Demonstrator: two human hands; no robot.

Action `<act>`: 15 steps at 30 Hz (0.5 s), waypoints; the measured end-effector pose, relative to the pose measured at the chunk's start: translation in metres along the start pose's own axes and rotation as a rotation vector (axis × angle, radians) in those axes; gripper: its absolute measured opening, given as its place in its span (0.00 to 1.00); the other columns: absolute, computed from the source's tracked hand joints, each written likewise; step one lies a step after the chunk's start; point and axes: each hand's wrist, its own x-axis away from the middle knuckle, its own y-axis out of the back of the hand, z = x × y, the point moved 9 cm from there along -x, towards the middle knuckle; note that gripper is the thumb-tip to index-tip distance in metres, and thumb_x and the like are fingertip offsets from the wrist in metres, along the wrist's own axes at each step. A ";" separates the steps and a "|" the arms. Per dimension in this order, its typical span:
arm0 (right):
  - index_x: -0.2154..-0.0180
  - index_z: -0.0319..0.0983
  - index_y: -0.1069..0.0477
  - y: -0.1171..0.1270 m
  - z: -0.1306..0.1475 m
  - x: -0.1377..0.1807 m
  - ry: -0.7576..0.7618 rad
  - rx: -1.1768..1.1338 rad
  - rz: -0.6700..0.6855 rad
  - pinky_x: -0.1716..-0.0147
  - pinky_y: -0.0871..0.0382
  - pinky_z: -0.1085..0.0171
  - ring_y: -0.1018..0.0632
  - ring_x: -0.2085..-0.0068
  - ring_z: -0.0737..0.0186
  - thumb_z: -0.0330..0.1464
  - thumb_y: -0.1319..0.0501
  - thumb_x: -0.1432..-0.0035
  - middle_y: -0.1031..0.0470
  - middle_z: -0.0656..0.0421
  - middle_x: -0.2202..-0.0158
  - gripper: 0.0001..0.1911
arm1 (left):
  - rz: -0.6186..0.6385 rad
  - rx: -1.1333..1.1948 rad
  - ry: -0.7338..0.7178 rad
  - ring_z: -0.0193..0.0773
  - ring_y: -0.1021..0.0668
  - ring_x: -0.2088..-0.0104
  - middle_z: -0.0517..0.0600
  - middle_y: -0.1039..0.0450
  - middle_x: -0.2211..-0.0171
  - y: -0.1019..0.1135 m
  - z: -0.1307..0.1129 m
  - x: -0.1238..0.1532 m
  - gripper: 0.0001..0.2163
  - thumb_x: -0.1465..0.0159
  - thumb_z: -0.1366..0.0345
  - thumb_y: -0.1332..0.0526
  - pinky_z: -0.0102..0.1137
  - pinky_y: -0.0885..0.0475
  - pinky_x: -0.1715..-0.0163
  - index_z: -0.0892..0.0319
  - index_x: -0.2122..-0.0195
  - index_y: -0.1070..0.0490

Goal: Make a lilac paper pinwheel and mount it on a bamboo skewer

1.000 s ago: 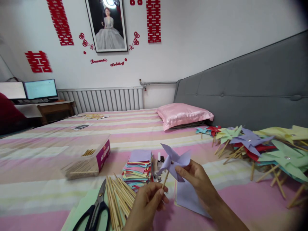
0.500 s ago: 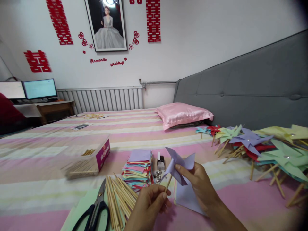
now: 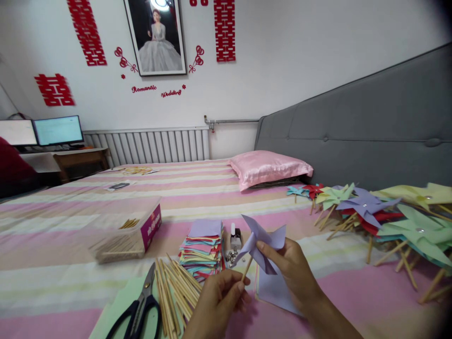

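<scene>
A lilac paper pinwheel (image 3: 261,242) on a thin wooden stick (image 3: 246,270) is held up over the bed in front of me. My left hand (image 3: 218,301) is closed, pinching the lower end of the stick. My right hand (image 3: 291,270) is closed on the pinwheel's paper blades from the right side. Under my right hand lies a lilac paper sheet (image 3: 273,291). Just beyond the pinwheel are a small glue bottle (image 3: 234,235) and some small metal pins (image 3: 231,256).
A stack of coloured paper squares (image 3: 203,252), a bundle of wooden sticks (image 3: 174,287) and black-handled scissors (image 3: 141,306) lie at the near left. A clear box of sticks (image 3: 127,230) stands further left. Several finished pinwheels (image 3: 370,212) are heaped at the right by the grey headboard (image 3: 370,122). A pink pillow (image 3: 270,168) lies behind.
The pinwheel has turned and shifted slightly right, its stick tilting. My right hand's fingers moved further onto the blades. In the last half second almost nothing moved.
</scene>
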 end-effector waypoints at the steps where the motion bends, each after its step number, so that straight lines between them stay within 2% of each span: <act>1: 0.76 0.33 0.29 0.000 0.001 0.000 0.008 0.009 -0.003 0.81 0.41 0.69 0.33 0.79 0.68 0.38 0.32 0.62 0.31 0.61 0.81 0.15 | 0.002 0.002 0.000 0.31 0.30 0.78 0.49 0.29 0.77 0.000 0.000 0.000 0.15 0.43 0.57 0.42 0.28 0.36 0.76 0.66 0.67 0.31; 10: 0.75 0.34 0.29 -0.003 0.000 0.001 -0.002 0.003 0.026 0.80 0.40 0.68 0.32 0.78 0.66 0.39 0.31 0.62 0.30 0.61 0.81 0.15 | 0.013 -0.020 -0.023 0.31 0.31 0.78 0.49 0.29 0.77 -0.001 -0.003 0.000 0.14 0.42 0.58 0.44 0.27 0.37 0.76 0.66 0.67 0.31; 15: 0.62 0.37 0.31 -0.007 0.005 -0.004 0.070 -0.064 0.081 0.71 0.37 0.65 0.28 0.71 0.61 0.43 0.33 0.61 0.27 0.59 0.75 0.24 | -0.033 -0.019 -0.018 0.30 0.31 0.79 0.49 0.29 0.77 0.006 -0.003 -0.001 0.13 0.41 0.58 0.44 0.27 0.39 0.77 0.66 0.66 0.32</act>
